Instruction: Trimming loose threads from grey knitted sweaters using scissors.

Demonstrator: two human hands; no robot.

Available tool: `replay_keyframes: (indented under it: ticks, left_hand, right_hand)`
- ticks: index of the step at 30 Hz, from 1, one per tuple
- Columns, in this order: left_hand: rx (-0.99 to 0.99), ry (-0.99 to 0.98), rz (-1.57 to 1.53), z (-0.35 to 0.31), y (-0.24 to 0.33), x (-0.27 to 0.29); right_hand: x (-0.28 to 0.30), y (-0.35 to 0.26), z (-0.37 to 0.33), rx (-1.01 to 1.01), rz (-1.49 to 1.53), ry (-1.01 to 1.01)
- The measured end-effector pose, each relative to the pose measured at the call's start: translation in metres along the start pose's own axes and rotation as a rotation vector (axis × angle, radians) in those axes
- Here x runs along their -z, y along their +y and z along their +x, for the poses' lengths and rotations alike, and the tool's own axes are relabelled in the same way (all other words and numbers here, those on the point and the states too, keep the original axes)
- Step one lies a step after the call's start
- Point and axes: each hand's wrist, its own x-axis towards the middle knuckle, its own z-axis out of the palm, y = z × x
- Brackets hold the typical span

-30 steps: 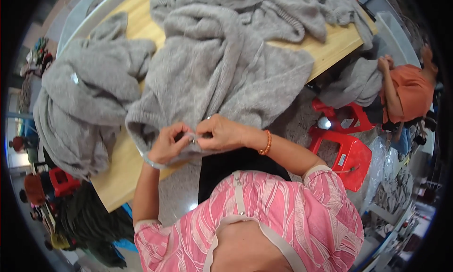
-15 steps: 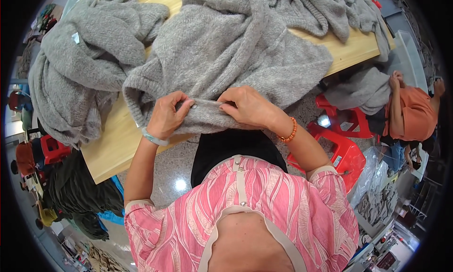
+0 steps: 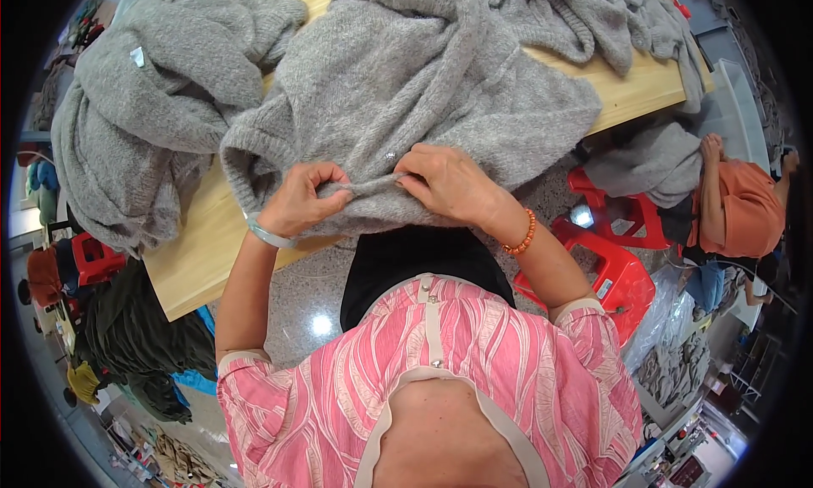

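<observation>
Grey garment (image 3: 360, 81), flatter before, ridges between left hand (image 3: 298, 202) and right hand (image 3: 453, 187), each grip pinching it.

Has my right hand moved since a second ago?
Yes, to the right: measured against the wooden table's near-left corner, your right hand is farther right. The gap to your left hand has widened too.
</observation>
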Motion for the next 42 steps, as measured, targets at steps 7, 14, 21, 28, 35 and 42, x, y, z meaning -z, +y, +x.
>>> replay_keyframes:
  ticks: [7,14,21,28,35,42]
  left_hand:
    - [-0.048,-0.068,0.32,-0.002,-0.002,-0.022]
    - [-0.068,-0.021,0.385,-0.009,-0.006,-0.031]
    - [-0.165,-0.035,0.626,0.001,0.008,-0.039]
    - [-0.303,0.494,0.68,-0.007,0.0,-0.039]
    - [-0.424,0.317,0.358,0.024,0.012,-0.078]
    - [-0.468,0.388,0.578,0.027,0.003,-0.076]
  right_hand:
    - [-0.022,0.011,-0.007,-0.021,-0.024,0.024]
    - [-0.028,0.01,-0.006,0.047,0.048,0.01]
    - [-0.016,0.006,-0.012,-0.021,-0.065,-0.017]
    - [-0.026,-0.003,-0.005,-0.012,-0.276,-0.005]
    - [-0.019,0.003,-0.015,0.16,0.086,0.195]
    - [-0.025,0.001,-0.014,0.146,0.041,0.105]
